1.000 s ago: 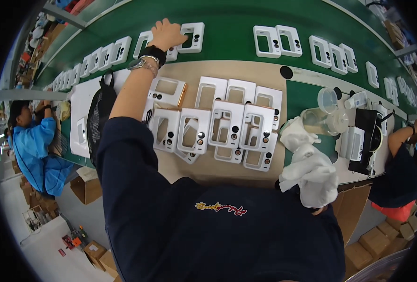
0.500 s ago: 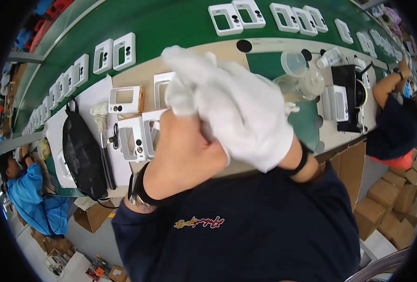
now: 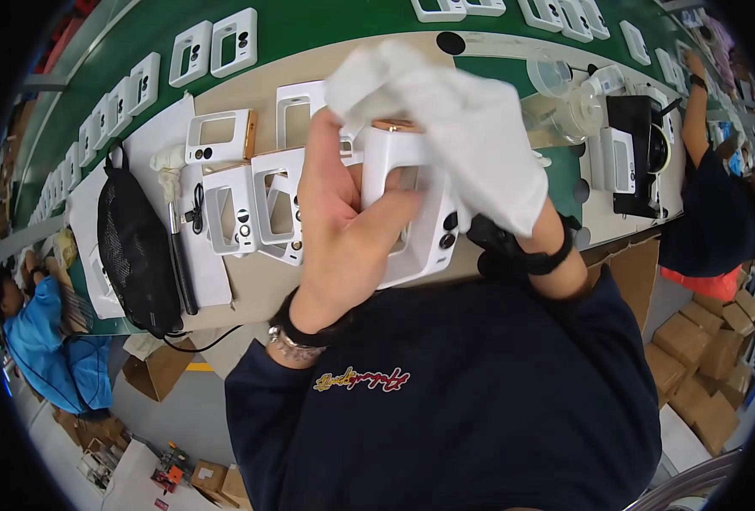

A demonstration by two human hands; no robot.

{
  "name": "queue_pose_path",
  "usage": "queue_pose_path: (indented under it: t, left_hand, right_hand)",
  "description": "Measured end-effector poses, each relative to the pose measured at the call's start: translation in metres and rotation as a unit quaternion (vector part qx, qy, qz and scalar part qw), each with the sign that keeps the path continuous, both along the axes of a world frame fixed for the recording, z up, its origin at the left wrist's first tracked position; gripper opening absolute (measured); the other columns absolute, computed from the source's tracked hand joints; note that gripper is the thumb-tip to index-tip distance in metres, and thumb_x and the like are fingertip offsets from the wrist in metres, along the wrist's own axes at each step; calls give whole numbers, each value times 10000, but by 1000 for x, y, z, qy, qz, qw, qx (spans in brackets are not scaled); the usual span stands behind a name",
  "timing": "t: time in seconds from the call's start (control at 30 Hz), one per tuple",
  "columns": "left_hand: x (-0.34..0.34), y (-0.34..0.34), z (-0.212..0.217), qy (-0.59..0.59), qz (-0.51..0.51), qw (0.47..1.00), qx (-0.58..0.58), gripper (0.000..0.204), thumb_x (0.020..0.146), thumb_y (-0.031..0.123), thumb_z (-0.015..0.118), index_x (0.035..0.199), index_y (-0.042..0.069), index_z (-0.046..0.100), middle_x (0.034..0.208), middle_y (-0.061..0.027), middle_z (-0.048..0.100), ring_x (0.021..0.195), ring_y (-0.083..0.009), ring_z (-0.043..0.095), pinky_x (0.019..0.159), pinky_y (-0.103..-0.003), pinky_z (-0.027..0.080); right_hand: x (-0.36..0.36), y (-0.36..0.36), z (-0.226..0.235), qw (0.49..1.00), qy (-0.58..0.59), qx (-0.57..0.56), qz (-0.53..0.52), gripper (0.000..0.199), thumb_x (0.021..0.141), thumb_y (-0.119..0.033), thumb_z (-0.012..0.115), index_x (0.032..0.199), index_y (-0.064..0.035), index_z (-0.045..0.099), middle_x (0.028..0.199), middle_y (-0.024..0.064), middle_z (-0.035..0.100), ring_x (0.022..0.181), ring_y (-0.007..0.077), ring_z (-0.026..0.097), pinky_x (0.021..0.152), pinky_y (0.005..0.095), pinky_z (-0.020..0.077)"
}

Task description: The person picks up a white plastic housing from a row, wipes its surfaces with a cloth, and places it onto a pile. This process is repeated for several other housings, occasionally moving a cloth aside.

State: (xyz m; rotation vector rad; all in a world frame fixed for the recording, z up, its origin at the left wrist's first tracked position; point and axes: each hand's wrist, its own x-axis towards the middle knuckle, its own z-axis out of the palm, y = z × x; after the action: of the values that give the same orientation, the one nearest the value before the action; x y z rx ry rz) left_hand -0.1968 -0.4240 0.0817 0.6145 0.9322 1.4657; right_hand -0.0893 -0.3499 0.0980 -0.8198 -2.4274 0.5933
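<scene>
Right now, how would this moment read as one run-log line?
Left hand: gripping white rectangular housing | Right hand: hidden by white cloth | Farther left: more housings, black mesh bag

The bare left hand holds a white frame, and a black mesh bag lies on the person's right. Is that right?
Not quite: the black mesh bag lies on the person's left, as the head view shows. The bare left hand does hold a white frame.
</scene>
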Motion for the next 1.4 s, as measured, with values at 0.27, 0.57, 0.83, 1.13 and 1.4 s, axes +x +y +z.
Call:
queue_pose_path:
  t: [0.27, 0.57, 0.83, 1.13, 1.4]
  left_hand:
    - [6, 28, -13, -110, 240, 959, 107, 462, 713, -40, 415, 1143, 81, 298, 634, -47, 455, 324, -86, 285, 342, -214, 268]
    - [28, 28, -21, -153, 312, 936, 61, 434, 759, -10, 424, 1150, 79, 257, 673, -82, 463, 346, -94, 323, 343, -232, 304]
    - [25, 21, -24, -143, 257, 955, 33, 475, 850, 217, 385, 1262, 77, 194, 1109, -176, 376, 818, -236, 457, 708, -350, 392]
    - [7, 8, 3, -232, 50, 971, -12, 695, 800, 530, 343, 1289, 48, 234, 1299, -137, 317, 1065, -239, 411, 938, -376, 294]
    - [-2, -39, -17, 40, 85, 987, -129, 636, 834, 478, 321, 1272, 23, 244, 1246, -140, 350, 1094, -253, 388, 902, -380, 329]
  right_hand:
    - [-22, -35, -30, 832, 398, -293, -254, 272, 892, -203, 373, 1015, 20, 467, 655, 62, 490, 547, 116, 490, 451, 235, 411]
    - [7, 7, -45, 957, 215, -69, -183, 271, 879, -182, 377, 999, 47, 456, 744, 128, 495, 695, 151, 524, 517, 242, 424]
    - [2, -37, -50, 913, 373, -77, -146, 255, 821, -140, 440, 1013, 22, 481, 850, 121, 526, 813, 240, 513, 706, 310, 420]
    - [24, -21, -8, 974, 149, 117, 125, 227, 659, -166, 552, 869, -80, 545, 820, 87, 490, 827, 278, 496, 650, 331, 406]
    - [3, -1, 44, 994, 94, 54, 11, 202, 742, -237, 513, 869, -82, 535, 714, 57, 570, 663, 252, 577, 582, 329, 441]
